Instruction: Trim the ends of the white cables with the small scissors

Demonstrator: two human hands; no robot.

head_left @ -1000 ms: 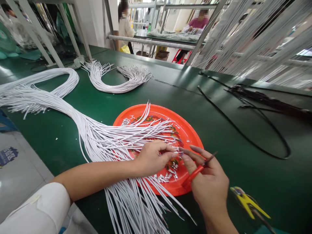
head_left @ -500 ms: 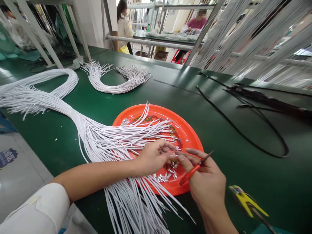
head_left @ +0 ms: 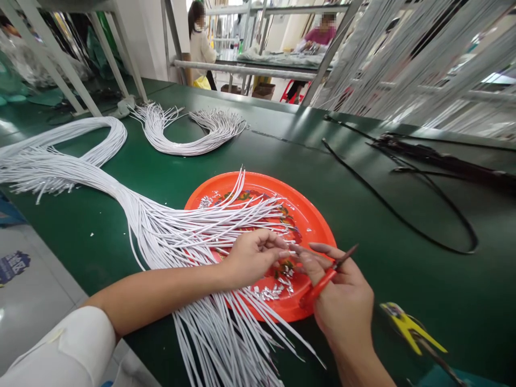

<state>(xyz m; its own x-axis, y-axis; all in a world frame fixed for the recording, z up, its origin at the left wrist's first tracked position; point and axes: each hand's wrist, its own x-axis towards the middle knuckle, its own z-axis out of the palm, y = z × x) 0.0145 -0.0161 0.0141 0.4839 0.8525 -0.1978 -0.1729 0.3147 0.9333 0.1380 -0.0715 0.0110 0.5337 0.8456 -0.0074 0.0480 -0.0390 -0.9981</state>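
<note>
White wires lie in a thick bunch across the green worktop, their loose ends fanned out over a round red tray and, nearer the camera, past its near edge. The left hand is over the tray, its forearm crossing above the bunch; its thumb and forefinger are pinched together on a small white tip, which looks like a wire end, though the fingers hide most of it. The right hand is partly curled, holding a red-handled tool across its palm and fingers, with the dark pointed end angled up and away from the tray. Its thumb and forefinger come in close to the left fingertips; whether they grip the wire too, I cannot tell.

Small silvery pieces are scattered in the tray below the hands, and a little heap of similar bits sits near its far left side. On the worktop to the right of the right hand is a yellow-handled tool, with a black cord curving farther back. Beyond the tray rests a curved white bundle, and a looped white bundle lies to its left. Two people are in the background, past a metal frame.
</note>
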